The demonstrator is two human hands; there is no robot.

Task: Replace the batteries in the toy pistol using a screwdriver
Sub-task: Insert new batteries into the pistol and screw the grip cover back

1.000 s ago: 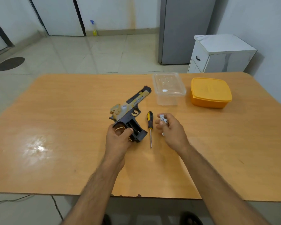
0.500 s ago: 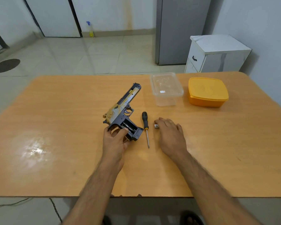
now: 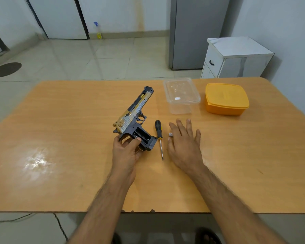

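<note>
A black and gold toy pistol [image 3: 134, 118] lies on its side on the wooden table [image 3: 60, 138], barrel pointing away from me. Its grip compartment is open, and a battery shows inside. My left hand [image 3: 126, 152] grips the pistol's handle. A screwdriver [image 3: 159, 136] with a black and yellow handle lies just right of the pistol. My right hand [image 3: 183, 143] lies flat with straight fingers right of the screwdriver. A small white battery [image 3: 170, 134] peeks out at its thumb side, mostly hidden under the hand.
A clear plastic container [image 3: 181, 95] and a closed orange box [image 3: 226, 98] stand at the back right of the table. Beyond the table are a white cabinet [image 3: 236, 58] and a grey refrigerator [image 3: 197, 32].
My right hand held the white battery up a second ago, then lowered it to the table and flattened out. The pistol has been laid down flatter under my left hand.
</note>
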